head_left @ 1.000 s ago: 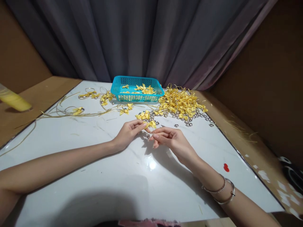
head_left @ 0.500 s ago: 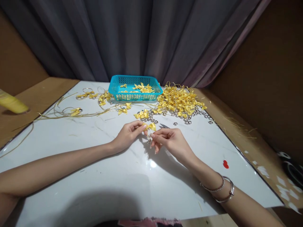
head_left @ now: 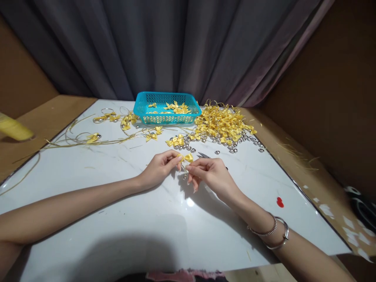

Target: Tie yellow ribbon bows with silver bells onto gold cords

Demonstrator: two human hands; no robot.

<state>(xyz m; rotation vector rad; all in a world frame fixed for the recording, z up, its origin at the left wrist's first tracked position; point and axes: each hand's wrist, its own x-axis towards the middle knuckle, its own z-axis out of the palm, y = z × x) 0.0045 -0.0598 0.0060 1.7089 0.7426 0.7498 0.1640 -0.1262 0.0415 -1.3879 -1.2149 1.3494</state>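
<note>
Two bare hands meet over a glossy white marble-patterned tabletop (head_left: 117, 219). The left hand (head_left: 158, 168) is nearly closed, with thumb and forefinger pinching a small yellow ribbon bow (head_left: 188, 157) at one side. The right hand (head_left: 213, 176), also nearly closed, pinches it from the other side, spare fingers curled under. Gripped at the fingertips just above the surface, the tiny bow is steadied from both ends and kept in plain sight. A small silver bead (head_left: 185, 177) seems to hang beneath it. Small metal scissors (head_left: 202, 155) lie just behind the right hand, within easy reach. Farther back, a heap of yellow bows (head_left: 223, 123) and scattered silver beads (head_left: 235, 145) sit beside a turquoise perforated plastic basket (head_left: 141, 111) holding a few bows.
</note>
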